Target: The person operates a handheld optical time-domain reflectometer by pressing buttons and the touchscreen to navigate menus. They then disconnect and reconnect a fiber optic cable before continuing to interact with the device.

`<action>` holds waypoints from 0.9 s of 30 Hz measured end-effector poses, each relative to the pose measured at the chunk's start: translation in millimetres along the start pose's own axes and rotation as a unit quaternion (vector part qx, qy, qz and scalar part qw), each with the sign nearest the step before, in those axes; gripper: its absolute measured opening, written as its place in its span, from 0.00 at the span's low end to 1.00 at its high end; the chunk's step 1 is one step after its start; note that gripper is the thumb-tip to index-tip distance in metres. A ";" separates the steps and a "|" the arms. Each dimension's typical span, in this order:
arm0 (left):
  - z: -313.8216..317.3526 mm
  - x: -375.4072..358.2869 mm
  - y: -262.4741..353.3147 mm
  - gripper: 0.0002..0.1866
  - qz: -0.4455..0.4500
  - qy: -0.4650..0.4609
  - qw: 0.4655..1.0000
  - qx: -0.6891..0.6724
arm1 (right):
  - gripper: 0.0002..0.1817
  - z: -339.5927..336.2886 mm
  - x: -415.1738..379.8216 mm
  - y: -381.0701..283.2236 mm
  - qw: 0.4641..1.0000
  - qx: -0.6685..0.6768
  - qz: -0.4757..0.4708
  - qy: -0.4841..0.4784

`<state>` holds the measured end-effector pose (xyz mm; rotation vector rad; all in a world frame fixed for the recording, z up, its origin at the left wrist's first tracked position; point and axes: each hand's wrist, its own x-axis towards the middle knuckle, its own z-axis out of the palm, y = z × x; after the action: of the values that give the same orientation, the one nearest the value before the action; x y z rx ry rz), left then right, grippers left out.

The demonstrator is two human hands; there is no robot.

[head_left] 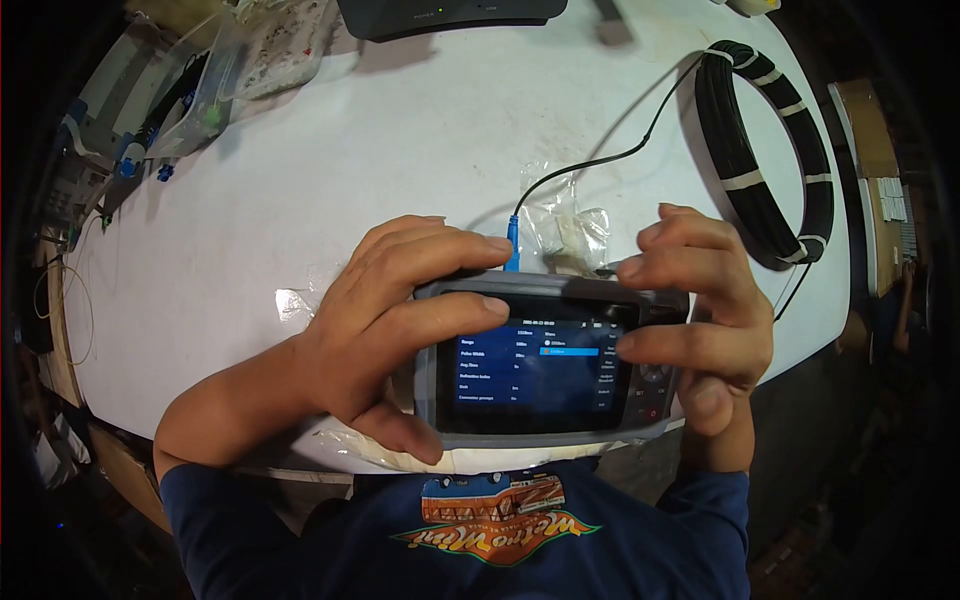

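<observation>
A handheld OTDR tester (540, 405) with a grey casing is held close in front of my body, its lit screen listing range, pulse width and wavelength settings. One wavelength row is highlighted in light blue. My left hand (375, 320) grips the tester's left side, fingers reaching over the top edge and thumb near the lower corner. Around the right side curls my right hand (705, 320), one fingertip at the screen's right border beside the keys. A blue fibre connector (513, 243) is at the tester's top edge, with a thin black cable (590, 160) running from it.
The cable leads to a black cable coil (740, 181) bound with pale ties, at the right of the white table (400, 150). Clear plastic bags (565, 220) lie behind the tester. A black box (450, 15) stands at the back, and a clear bin (190, 110) at the left.
</observation>
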<state>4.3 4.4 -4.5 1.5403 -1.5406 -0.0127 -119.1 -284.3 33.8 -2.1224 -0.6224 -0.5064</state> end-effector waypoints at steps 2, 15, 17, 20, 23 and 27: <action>-1.2 -0.5 -0.2 0.44 0.004 -0.012 1.000 0.010 | 0.32 -2.3 1.2 5.6 1.000 0.006 -0.023 0.013; 1.5 0.5 1.7 0.41 0.022 0.001 0.999 0.036 | 0.24 -4.7 5.9 7.7 0.998 0.011 -0.063 0.000; 2.9 0.8 2.0 0.40 0.021 0.006 0.999 0.035 | 0.24 -3.7 6.2 5.7 0.999 0.014 -0.041 -0.002; 4.2 0.6 2.3 0.40 0.024 0.011 0.999 0.034 | 0.23 -3.2 7.9 7.0 0.999 0.009 -0.051 0.001; 4.1 0.9 3.6 0.40 0.023 0.008 0.999 0.041 | 0.22 -4.0 8.9 5.9 0.998 0.013 -0.057 0.004; 4.5 1.8 4.1 0.40 0.017 0.008 0.999 0.033 | 0.20 -3.3 9.8 7.3 0.998 0.018 -0.056 0.005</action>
<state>-1.2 1.3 -3.6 1.5624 -1.5686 0.0700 -107.5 -288.4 36.6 -2.0589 -0.7437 -0.5633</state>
